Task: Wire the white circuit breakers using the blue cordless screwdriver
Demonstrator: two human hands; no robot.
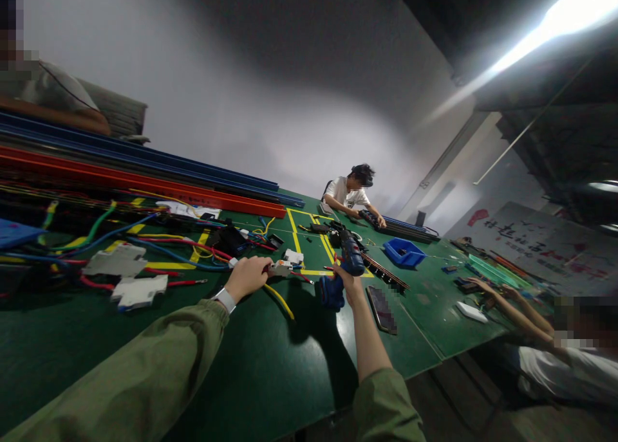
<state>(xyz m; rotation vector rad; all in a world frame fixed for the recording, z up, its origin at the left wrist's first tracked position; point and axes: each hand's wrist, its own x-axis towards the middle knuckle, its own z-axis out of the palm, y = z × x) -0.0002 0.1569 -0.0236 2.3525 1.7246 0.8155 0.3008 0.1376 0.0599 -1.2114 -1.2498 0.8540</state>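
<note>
My right hand [348, 282] is closed around the grip of a blue cordless drill [351, 254], which it holds above the green table. My left hand [250, 276] pinches a small white circuit breaker [280, 268] with wires on it. Another white block [293, 257] sits just behind that breaker. A yellow cable [280, 300] curves over the table below my left fingers. Left of my hand lie two more white circuit breakers, one [116, 260] behind the other [139, 291], with red, blue and yellow wires around them.
A phone [382, 309] lies right of the drill. Beyond it stand a copper-coloured strip [383, 271] and a blue bin [404, 252]. Long orange [203, 197] and blue rails [193, 168] run along the back left. Co-workers sit at the far side [355, 194], left and right.
</note>
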